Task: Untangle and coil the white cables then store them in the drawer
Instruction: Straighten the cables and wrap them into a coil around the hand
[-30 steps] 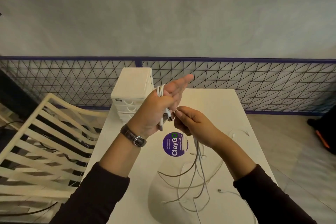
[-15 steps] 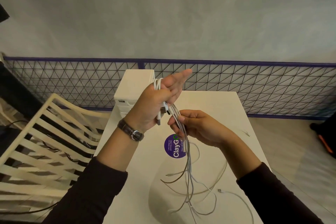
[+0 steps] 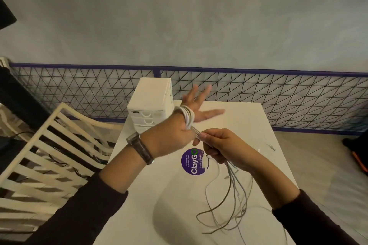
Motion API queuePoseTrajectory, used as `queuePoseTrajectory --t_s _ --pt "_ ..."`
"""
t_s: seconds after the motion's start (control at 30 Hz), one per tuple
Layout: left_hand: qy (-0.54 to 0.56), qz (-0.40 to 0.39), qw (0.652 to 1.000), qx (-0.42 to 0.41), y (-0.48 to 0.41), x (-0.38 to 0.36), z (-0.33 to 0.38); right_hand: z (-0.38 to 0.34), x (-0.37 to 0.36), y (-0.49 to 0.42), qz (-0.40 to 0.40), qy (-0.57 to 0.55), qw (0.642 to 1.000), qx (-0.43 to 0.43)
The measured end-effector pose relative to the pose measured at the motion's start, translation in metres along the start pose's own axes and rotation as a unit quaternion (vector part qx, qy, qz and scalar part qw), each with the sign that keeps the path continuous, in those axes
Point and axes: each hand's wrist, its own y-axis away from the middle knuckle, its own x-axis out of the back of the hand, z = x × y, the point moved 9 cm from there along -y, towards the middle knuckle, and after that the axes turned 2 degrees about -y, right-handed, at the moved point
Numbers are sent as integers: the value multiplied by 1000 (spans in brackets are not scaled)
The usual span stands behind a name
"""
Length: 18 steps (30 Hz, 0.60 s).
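Five abreast, splaying the left fingers (image 3: 199,95) out straight toward the far mesh railing (image 3: 278,95), gripping nothing. Wearing the white cables (image 3: 188,115) as a stack of loops round the left hand (image 3: 179,131), lying crosswise to those fingers. Pinching the bundle with the right fingers (image 3: 207,137), curled round it just beside the heel of the left palm. Stretching a short taut run from coil to pinch, slanting down and rightward. Letting the loose strands (image 3: 233,195) hang below the right hand (image 3: 221,145), long axis pointing back toward the body, ends curling on the bench (image 3: 249,125). Wearing a dark-strapped watch (image 3: 140,148) on the left wrist. Reading "ClayGo" in white on a round purple sticker (image 3: 192,161) on the bench, letters running away from the body, with "Clean as you go" in smaller print alongside. Facing a white drawer unit (image 3: 151,103) at the bench's far left corner, drawers pushed in, its small dark label too small for reading.
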Motion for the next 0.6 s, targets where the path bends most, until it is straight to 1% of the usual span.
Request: queuePoseTrajectory --t_s 0.03,0.07,0.1,0.17,0.23,0.33,0.5,0.53,0.6 --pt "-87 -10 995 -39 4 -8 8 0 0 1 1 5 1000 -4" --pt "-158 -15 983 -96 14 -18 14 -1 1 2 4 11 1000 -9" --pt "-190 3 971 -143 20 -24 20 -2 2 3 9 19 1000 -13" --pt "-197 50 962 -181 29 -26 18 -2 5 4 10 39 999 -21" --pt "-233 59 955 -171 24 -28 13 -2 3 5 -5 44 999 -29" --pt "-306 50 940 -140 13 -32 4 2 -1 5 -21 49 998 -46" --pt "-362 50 925 -107 5 -38 -7 5 0 10 -43 71 993 -84" --pt "-365 43 925 -95 3 -39 -12 5 2 11 -40 91 991 -88" --pt "-376 0 924 -75 -1 -45 -19 0 6 12 -17 172 982 -77"
